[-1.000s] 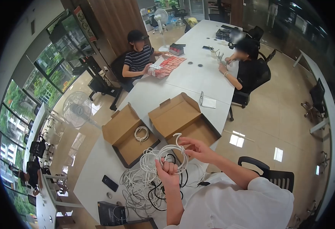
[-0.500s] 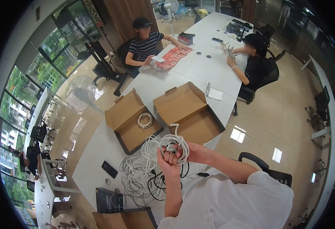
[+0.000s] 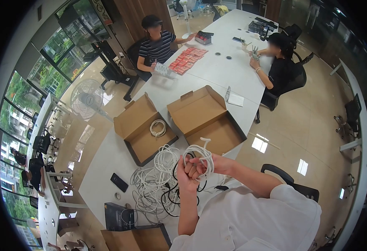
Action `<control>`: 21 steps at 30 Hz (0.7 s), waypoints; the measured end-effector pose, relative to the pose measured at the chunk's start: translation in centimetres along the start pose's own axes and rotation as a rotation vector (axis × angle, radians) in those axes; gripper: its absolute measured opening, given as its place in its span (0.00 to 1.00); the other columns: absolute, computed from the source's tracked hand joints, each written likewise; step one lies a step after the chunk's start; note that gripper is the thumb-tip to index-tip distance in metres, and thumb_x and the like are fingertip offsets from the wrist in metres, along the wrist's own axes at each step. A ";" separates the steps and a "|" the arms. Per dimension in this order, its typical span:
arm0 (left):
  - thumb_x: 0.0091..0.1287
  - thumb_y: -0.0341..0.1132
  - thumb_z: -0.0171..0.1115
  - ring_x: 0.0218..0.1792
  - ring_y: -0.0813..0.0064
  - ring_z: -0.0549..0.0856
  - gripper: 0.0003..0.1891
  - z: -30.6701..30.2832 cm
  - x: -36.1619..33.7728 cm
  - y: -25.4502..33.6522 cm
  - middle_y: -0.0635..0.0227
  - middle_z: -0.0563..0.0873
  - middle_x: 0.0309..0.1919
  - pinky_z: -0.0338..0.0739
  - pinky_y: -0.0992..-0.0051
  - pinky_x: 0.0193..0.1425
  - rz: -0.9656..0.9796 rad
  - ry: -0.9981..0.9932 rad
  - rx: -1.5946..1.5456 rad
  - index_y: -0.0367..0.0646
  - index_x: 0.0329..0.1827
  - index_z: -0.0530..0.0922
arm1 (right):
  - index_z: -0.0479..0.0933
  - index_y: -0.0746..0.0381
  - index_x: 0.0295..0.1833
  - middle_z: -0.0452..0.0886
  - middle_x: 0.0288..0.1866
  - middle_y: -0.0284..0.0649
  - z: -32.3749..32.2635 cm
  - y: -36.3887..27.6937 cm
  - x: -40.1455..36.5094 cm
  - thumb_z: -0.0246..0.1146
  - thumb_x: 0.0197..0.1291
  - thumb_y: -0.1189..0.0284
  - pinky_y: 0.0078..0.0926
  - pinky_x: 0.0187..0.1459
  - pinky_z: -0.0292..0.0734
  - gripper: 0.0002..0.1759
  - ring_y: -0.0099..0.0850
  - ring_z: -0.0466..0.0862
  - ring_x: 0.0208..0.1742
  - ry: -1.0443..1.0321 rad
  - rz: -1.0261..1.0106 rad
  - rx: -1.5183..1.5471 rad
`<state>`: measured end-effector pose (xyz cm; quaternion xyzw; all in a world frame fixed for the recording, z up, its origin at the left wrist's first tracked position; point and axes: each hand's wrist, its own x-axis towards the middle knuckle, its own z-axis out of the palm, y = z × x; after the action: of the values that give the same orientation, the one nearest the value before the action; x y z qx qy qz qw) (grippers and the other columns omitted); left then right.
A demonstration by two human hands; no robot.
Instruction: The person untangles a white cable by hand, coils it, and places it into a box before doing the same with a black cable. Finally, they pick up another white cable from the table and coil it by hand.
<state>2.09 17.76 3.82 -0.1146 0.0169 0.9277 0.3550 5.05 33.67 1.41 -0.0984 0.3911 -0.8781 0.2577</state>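
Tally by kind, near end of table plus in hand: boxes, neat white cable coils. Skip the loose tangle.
Open cardboard boxes: 3
Dark printed box: 1
White cable coils, one held, one in a box: 2
Total: 6

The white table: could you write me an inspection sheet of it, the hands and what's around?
Surface: table, white, partly covered.
Job's things: held coil, white; second coil in the open left box; right box, open.
Clutter: phone and dark box near the pile.
Hands: left hand grips the held coil; right hand touches it, grip partly hidden.
Cables: tangled pile, mostly white and grey, some black.
Surroundings: two people seated at the table; fan beyond its edge.
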 end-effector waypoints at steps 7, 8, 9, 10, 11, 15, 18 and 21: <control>0.75 0.47 0.45 0.08 0.86 0.50 0.17 0.1 0.0 -1.7 0.81 0.56 0.10 0.45 0.82 0.11 -0.017 0.172 0.167 0.47 0.31 0.69 | 0.77 0.65 0.41 0.77 0.32 0.34 1.9 -2.2 0.2 0.63 0.55 0.42 0.16 0.30 0.68 0.32 0.18 0.72 0.28 0.090 -0.170 -0.293; 0.76 0.47 0.44 0.08 0.86 0.50 0.17 0.3 0.0 -1.9 0.80 0.56 0.10 0.45 0.83 0.10 0.017 0.212 0.195 0.47 0.31 0.68 | 0.78 0.66 0.41 0.77 0.30 0.35 1.8 -2.1 0.3 0.61 0.56 0.39 0.16 0.28 0.67 0.35 0.18 0.71 0.24 0.114 -0.196 -0.324; 0.75 0.46 0.44 0.08 0.86 0.50 0.16 0.4 -0.1 -2.0 0.80 0.56 0.10 0.45 0.83 0.11 0.023 0.214 0.197 0.47 0.31 0.68 | 0.77 0.66 0.38 0.77 0.30 0.34 1.6 -1.9 0.4 0.58 0.54 0.35 0.16 0.26 0.66 0.38 0.18 0.70 0.23 0.130 -0.204 -0.333; 0.75 0.46 0.45 0.08 0.86 0.50 0.16 0.5 -0.2 -2.1 0.80 0.56 0.10 0.46 0.83 0.11 0.030 0.216 0.198 0.47 0.31 0.68 | 0.77 0.65 0.36 0.77 0.29 0.33 1.6 -1.8 0.6 0.56 0.51 0.31 0.15 0.25 0.64 0.41 0.17 0.70 0.22 0.146 -0.213 -0.341; 0.75 0.46 0.45 0.08 0.86 0.51 0.16 0.6 -0.2 -2.2 0.80 0.57 0.10 0.46 0.83 0.11 0.037 0.218 0.199 0.47 0.32 0.68 | 0.77 0.65 0.35 0.77 0.28 0.32 1.6 -1.9 0.5 0.55 0.50 0.30 0.15 0.24 0.64 0.42 0.17 0.69 0.22 0.165 -0.201 -0.360; 0.75 0.47 0.45 0.09 0.86 0.50 0.16 0.1 -0.3 -1.7 0.81 0.55 0.10 0.46 0.82 0.12 0.079 0.193 0.190 0.47 0.33 0.69 | 0.76 0.62 0.36 0.74 0.24 0.28 1.6 -2.1 0.6 0.53 0.55 0.33 0.18 0.22 0.63 0.38 0.18 0.69 0.21 0.213 -0.188 -0.491; 0.75 0.48 0.45 0.10 0.86 0.50 0.16 -0.5 -0.5 -1.1 0.81 0.54 0.10 0.47 0.82 0.14 0.109 0.164 0.197 0.46 0.34 0.70 | 0.77 0.63 0.36 0.76 0.21 0.34 -0.1 -1.6 0.9 0.59 0.57 0.39 0.22 0.22 0.64 0.33 0.23 0.71 0.19 0.224 -0.222 -0.576; 0.75 0.47 0.46 0.11 0.86 0.49 0.16 -0.3 -0.8 -0.6 0.82 0.52 0.11 0.47 0.81 0.16 0.176 0.140 0.214 0.46 0.34 0.70 | 0.79 0.63 0.36 0.75 0.17 0.40 -1.2 -2.1 1.0 0.66 0.55 0.47 0.27 0.22 0.65 0.26 0.32 0.71 0.17 0.337 -0.428 -1.048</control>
<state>3.15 17.62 3.76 -0.1385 0.1502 0.9378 0.2805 2.92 35.10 2.12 -0.1482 0.7797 -0.6039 -0.0739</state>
